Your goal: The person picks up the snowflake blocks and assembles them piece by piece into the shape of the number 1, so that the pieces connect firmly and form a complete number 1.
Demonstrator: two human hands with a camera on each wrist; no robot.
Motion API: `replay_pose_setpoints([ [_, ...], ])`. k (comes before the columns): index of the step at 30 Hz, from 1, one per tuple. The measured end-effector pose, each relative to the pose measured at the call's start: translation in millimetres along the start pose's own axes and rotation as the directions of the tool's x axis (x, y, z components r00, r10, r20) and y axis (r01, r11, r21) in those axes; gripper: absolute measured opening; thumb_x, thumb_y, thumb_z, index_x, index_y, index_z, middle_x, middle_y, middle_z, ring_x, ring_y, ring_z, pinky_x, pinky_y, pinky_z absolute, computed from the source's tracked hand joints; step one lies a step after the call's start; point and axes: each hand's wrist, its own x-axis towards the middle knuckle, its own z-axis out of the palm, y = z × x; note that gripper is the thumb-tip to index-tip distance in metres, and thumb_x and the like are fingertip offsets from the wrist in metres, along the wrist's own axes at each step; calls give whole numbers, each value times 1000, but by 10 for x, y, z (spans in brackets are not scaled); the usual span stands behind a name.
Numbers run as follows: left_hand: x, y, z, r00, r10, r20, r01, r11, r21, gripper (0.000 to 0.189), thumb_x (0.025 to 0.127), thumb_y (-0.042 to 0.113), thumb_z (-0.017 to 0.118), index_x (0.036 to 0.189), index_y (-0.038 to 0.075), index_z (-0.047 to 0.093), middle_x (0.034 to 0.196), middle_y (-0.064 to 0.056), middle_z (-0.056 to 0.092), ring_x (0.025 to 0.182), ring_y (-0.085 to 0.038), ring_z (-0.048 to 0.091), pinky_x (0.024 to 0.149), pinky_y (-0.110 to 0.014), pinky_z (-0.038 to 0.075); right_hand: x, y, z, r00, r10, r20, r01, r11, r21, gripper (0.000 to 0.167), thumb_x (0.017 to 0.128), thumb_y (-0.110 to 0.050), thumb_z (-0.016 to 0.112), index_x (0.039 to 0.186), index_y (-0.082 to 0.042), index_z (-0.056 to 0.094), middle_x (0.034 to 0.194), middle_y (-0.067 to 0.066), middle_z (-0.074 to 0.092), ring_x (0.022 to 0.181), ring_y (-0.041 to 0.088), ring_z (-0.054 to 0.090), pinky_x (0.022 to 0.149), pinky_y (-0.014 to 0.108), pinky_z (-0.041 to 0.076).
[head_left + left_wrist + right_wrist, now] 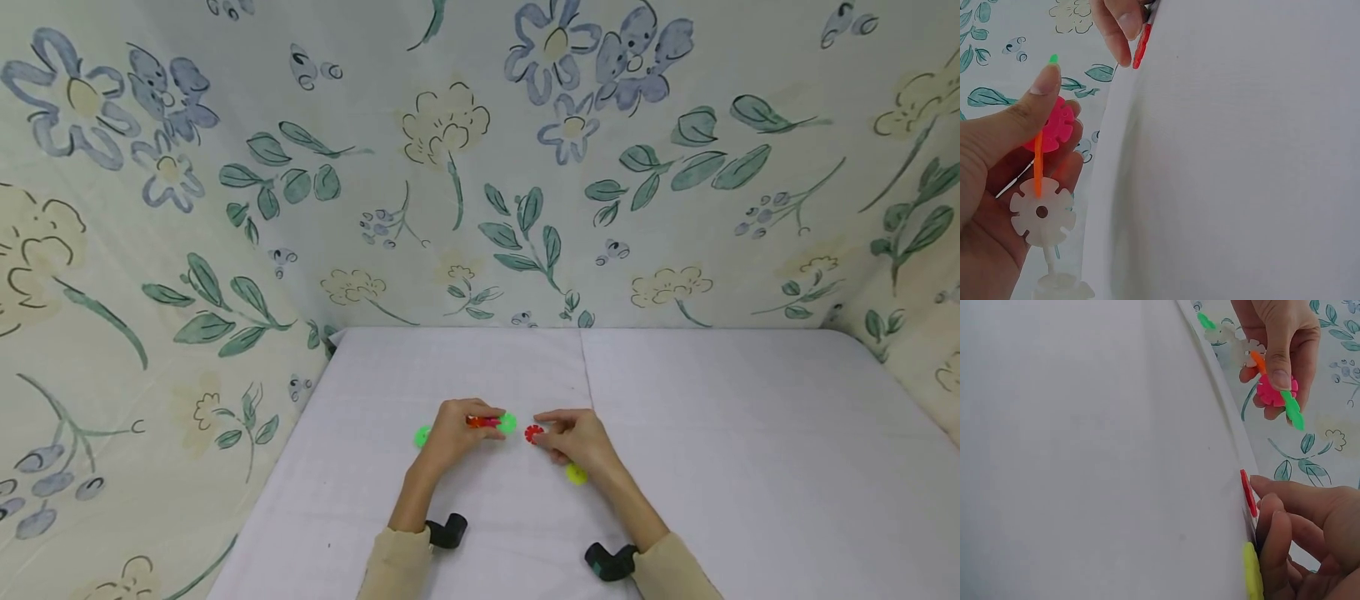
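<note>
My left hand [453, 433] grips a chain of notched plastic discs, thumb over the pink disc [1059, 128]. A green disc [1293, 412] forms its near end, beyond the thumb. Behind the pink one come an orange disc [1038, 164], a white disc [1043, 228] and a second white disc [1063, 287], with another green disc [422, 437] at the far end. Across from it, my right hand [583, 437] holds a red disc [533, 434] at its fingertips. A yellow disc [1252, 572] shows beside that hand's lower fingers. Between the two discs, part is hidden by fingers.
Below both hands spreads a table covered with white cloth [712, 458], a crease running back from the middle. Floral fabric [465, 192] hangs behind and at the sides. Black wrist cameras [611, 562] sit near both sleeves.
</note>
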Motion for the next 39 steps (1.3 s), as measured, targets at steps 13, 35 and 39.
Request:
replay_pose_setpoints([
  [13,6,-12,40,1000,-5,16,5,1000,-30,33,78,12,90,109,10,82,102,-3,80,100,-18,70,82,-20,56,-65,-61,54,996,-89,-14,83,969,-234,19,78,-4,88,93,-8,77,78,2,66,63,12,56,56,22,44],
  [35,-12,100,23,999,-11,53,14,997,-71,31,82,17,88,112,14,82,106,0,80,101,-18,70,85,-24,55,-204,-31,-190,959,-281,33,272,948,164,24,92,-3,77,115,1,74,105,24,70,87,20,79,79,38,64],
  [39,-9,107,33,998,-6,58,11,996,-90,30,82,18,88,111,15,82,105,1,80,101,-18,69,86,-25,55,-205,-33,-182,954,-300,22,291,939,183,25,91,0,76,115,3,74,107,26,70,87,17,78,80,39,63],
])
